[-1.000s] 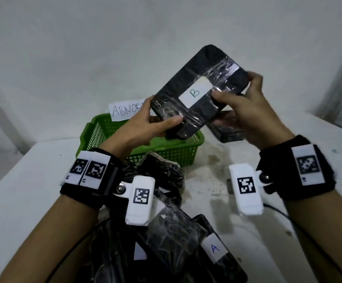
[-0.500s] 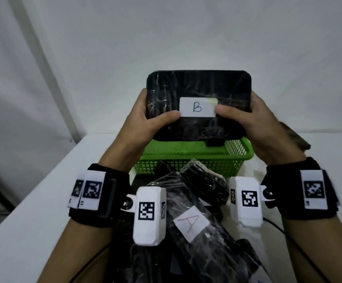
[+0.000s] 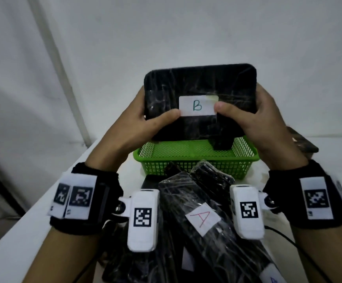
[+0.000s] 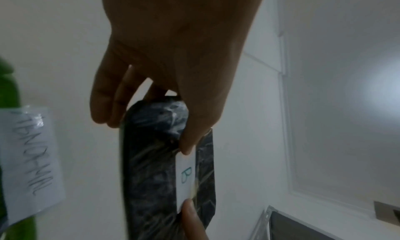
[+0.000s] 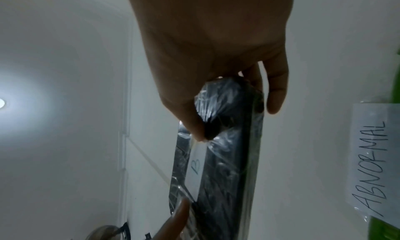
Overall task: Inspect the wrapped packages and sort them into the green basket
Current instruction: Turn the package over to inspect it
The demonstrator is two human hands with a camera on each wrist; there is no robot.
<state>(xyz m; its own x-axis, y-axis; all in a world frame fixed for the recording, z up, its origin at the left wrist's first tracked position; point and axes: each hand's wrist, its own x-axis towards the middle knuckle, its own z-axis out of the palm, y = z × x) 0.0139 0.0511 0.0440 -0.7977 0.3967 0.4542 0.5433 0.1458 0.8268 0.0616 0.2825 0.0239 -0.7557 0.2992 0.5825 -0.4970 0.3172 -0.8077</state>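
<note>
The package (image 3: 199, 86), labelled B, is held upright above the green basket (image 3: 196, 160), long axis running left to right, label facing the person. The left hand (image 3: 143, 127) grips its left end and the right hand (image 3: 254, 121) its right end, thumbs in front and fingers (image 4: 108, 105) behind. The basket lies directly below, equally near both hands; lowering should suffice. More packages (image 3: 202, 219) lie on the tabletop (image 3: 43, 217) nearer the person.

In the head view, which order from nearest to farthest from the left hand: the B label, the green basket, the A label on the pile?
1. B label: the left hand thumb touches its left end.
2. Green basket: just below that hand, beyond the pile.
3. A label: farthest, on the wrapped pile, low and to the right.
</note>
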